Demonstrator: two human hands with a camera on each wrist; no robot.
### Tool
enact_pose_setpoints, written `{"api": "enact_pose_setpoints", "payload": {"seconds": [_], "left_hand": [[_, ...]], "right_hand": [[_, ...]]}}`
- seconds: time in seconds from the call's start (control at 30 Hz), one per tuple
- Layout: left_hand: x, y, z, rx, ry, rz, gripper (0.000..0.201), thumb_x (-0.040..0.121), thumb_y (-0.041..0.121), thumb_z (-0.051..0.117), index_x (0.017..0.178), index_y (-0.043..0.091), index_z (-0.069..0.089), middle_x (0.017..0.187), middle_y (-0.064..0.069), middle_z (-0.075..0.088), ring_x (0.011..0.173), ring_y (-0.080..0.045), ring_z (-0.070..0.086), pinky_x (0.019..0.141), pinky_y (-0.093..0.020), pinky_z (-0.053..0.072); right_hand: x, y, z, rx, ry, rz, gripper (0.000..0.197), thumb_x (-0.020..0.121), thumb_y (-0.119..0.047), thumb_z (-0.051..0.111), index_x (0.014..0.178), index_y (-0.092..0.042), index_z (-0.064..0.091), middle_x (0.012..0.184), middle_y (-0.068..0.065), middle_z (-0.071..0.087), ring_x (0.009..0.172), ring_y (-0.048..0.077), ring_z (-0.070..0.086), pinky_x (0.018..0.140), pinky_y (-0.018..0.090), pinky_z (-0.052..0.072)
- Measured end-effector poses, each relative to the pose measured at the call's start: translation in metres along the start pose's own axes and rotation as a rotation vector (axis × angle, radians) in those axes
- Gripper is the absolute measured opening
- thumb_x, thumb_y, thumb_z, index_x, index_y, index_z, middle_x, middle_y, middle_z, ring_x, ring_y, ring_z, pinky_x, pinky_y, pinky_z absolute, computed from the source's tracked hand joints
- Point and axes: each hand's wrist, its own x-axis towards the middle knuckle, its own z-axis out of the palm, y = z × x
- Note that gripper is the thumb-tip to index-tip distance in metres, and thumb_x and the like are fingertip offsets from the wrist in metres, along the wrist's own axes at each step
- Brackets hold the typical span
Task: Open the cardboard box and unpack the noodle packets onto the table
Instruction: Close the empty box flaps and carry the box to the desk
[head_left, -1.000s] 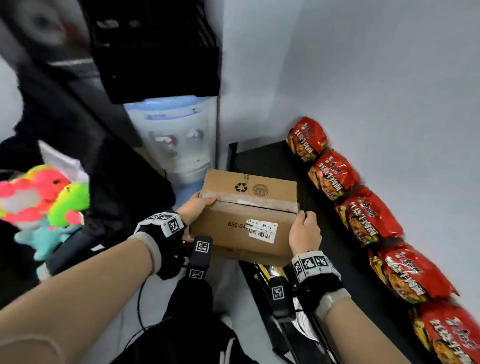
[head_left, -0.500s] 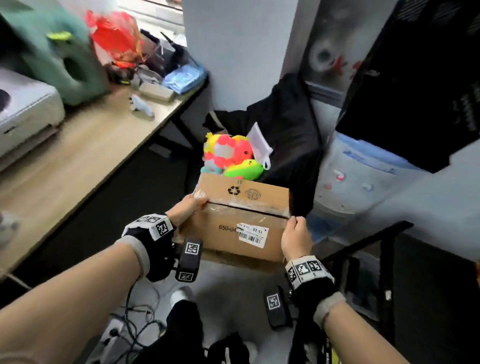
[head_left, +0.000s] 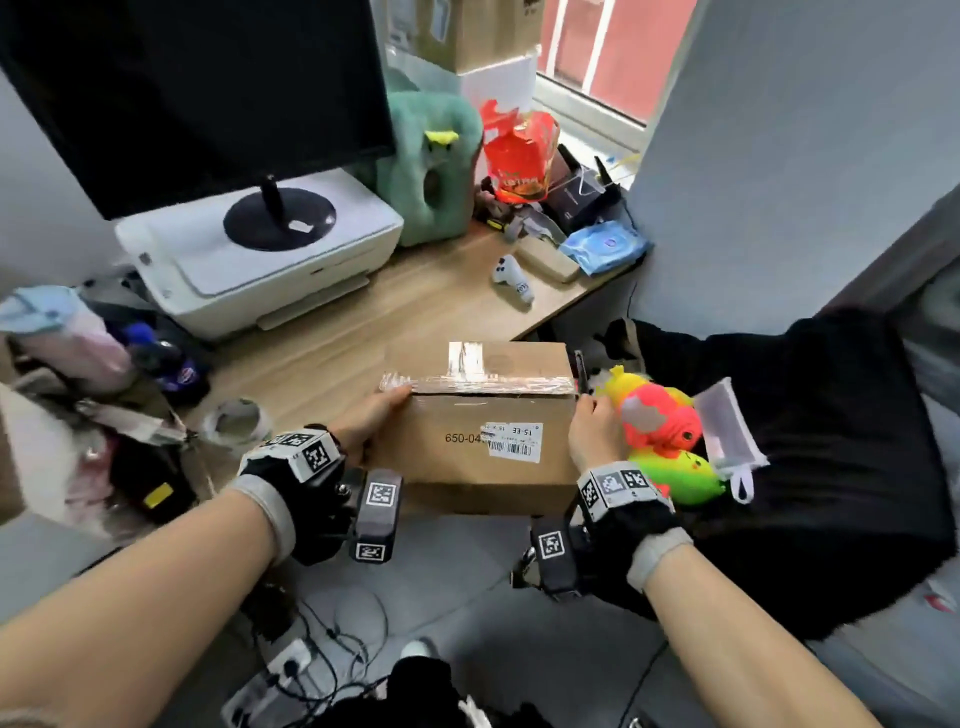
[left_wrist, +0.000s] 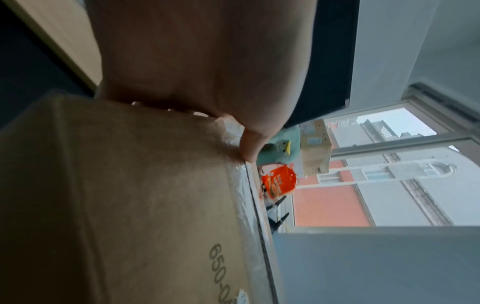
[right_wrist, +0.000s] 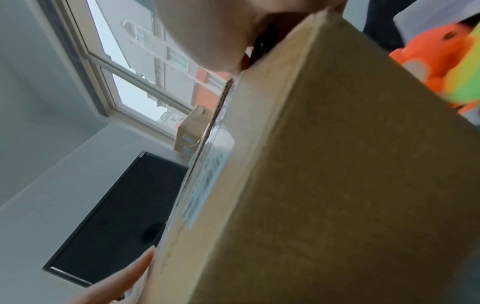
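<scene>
Desk w/ monitor & printer now ahead, vs wall 0.5 s ago, taped box at desk edge, left hand & right hand clasping its sides, wrist cams only: window.

The box is a plain brown cardboard carton, and it is staying closed: clear shiny tape is running along the top near edge and across the top seam. On the near side it is showing the printed number "650-04" and a white barcode label. It is sitting level at the near edge of the wooden table, close to the near right corner, with its lower part reaching below that edge.
</scene>
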Motion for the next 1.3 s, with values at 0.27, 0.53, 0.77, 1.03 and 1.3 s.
{"api": "enact_pose_setpoints", "payload": {"seconds": [0.27,0.53,0.77,1.03,1.3], "left_hand": [[0.034,0.029,-0.060,-0.077,0.131,0.070,0.037,0.092,0.045,0.048,0.118,0.020,0.049,0.085,0.004,0.057,0.075,-0.013,0.054,0.058,-0.027,0.043],[0.084,0.046,-0.085,-0.205,0.255,0.022,0.025,0.090,0.043,0.053,0.101,0.021,0.056,0.087,0.001,0.061,0.077,-0.013,0.056,0.061,-0.026,0.044],[0.140,0.070,-0.095,-0.313,0.357,-0.029,0.050,0.085,0.047,0.059,0.125,0.016,0.055,0.121,-0.012,0.064,0.103,-0.025,0.060,0.099,-0.043,0.046],[0.156,0.080,-0.101,-0.365,0.427,-0.168,0.049,0.082,0.034,0.068,0.124,0.016,0.048,0.120,-0.003,0.056,0.099,-0.021,0.054,0.078,-0.031,0.042],[0.162,0.077,-0.119,-0.296,0.363,-0.218,0.105,0.061,0.042,0.083,0.147,0.022,0.025,0.151,-0.008,0.038,0.136,-0.032,0.038,0.111,-0.058,0.024]], "right_hand": [[0.048,-0.086,0.064,0.045,-0.068,-0.047,0.038,0.099,-0.026,0.032,0.118,-0.004,0.055,0.124,0.020,0.058,0.115,0.037,0.051,0.094,0.036,0.037],[0.115,-0.137,0.130,-0.002,-0.225,-0.096,0.040,0.099,-0.024,0.029,0.124,-0.003,0.053,0.128,0.019,0.056,0.118,0.035,0.050,0.098,0.036,0.036],[0.187,-0.181,0.173,-0.070,-0.390,-0.196,0.040,0.100,-0.021,0.029,0.123,0.001,0.053,0.128,0.023,0.055,0.117,0.035,0.051,0.094,0.035,0.038],[0.227,-0.189,0.200,-0.158,-0.502,-0.271,0.038,0.101,-0.022,0.029,0.116,0.003,0.054,0.119,0.022,0.059,0.113,0.035,0.053,0.092,0.035,0.038],[0.278,-0.167,0.207,-0.120,-0.757,0.115,0.016,0.091,-0.017,0.053,0.076,-0.012,0.056,0.077,0.005,0.052,0.066,0.015,0.045,0.058,0.024,0.039]]}}
